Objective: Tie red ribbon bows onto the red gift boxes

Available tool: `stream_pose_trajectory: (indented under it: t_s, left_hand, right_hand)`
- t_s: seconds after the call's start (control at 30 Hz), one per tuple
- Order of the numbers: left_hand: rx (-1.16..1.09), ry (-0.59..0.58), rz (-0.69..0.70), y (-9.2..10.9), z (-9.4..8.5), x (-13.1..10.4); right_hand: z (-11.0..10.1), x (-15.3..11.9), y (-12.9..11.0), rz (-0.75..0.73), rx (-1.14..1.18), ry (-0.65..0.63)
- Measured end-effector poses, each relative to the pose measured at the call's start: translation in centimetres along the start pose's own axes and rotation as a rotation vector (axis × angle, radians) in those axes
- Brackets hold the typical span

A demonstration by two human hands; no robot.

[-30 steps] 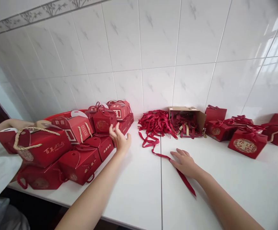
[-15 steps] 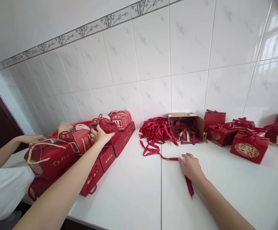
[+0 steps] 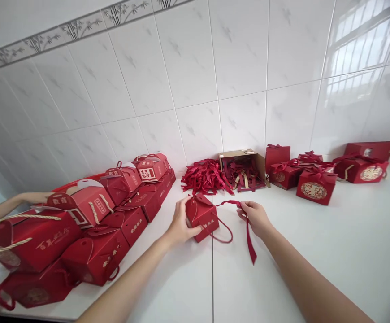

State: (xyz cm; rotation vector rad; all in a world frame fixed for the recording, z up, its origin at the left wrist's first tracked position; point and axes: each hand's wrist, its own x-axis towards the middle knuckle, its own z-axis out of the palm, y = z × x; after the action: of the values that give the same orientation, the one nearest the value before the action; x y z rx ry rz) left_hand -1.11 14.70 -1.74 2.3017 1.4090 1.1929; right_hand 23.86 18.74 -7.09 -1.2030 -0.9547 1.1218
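Note:
A small red gift box (image 3: 203, 217) with a dark red cord handle rests on the white table, and my left hand (image 3: 181, 224) grips it from the left side. My right hand (image 3: 253, 217) pinches a dark red ribbon (image 3: 249, 242) just right of the box. One end of the ribbon hangs below my fingers, and the other runs left behind the box. Behind the box lies a heap of red ribbons (image 3: 206, 176).
Rows of red boxes (image 3: 97, 255) line the left side, with another person's arm (image 3: 16, 204) behind them. An open cardboard box (image 3: 260, 163) of ribbons stands by the tiled wall. Bow-tied red boxes (image 3: 316, 186) stand at the right.
My left hand has come from the stacked boxes to the middle with a small red box. The view has turned right, and the other person's arm is now farther left.

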Motion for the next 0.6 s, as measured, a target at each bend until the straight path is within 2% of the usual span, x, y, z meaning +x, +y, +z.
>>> stream_pose_trajectory:
  t_s: [0.03, 0.1, 0.2, 0.3, 0.43, 0.6]
  left_hand:
    - [-0.093, -0.003, -0.043, -0.3, 1.0, -0.4]
    - [-0.242, -0.021, -0.119, -0.8, 1.7, -0.7]
    - [-0.368, -0.08, -0.166, -1.2, 0.7, 0.5]
    - [-0.448, -0.083, -0.204, -0.7, -0.3, 2.6]
    - [-0.631, -0.084, -0.323, -0.3, 0.6, 4.0]
    - [-0.908, 0.003, -0.512, -1.7, 2.0, 3.0]
  right_hand:
    - [-0.2, 0.2, 0.1, 0.034, 0.084, 0.013]
    - [-0.5, 0.5, 0.2, 0.094, 0.229, 0.027]
    - [-0.5, 0.8, 0.3, 0.158, 0.404, 0.0]
    - [-0.3, 0.8, 0.0, 0.198, 0.53, -0.063]
    - [-0.4, 0.4, -1.2, 0.187, 0.642, -0.102]
    - [-1.2, -0.2, -3.4, 0.102, 0.718, -0.131]
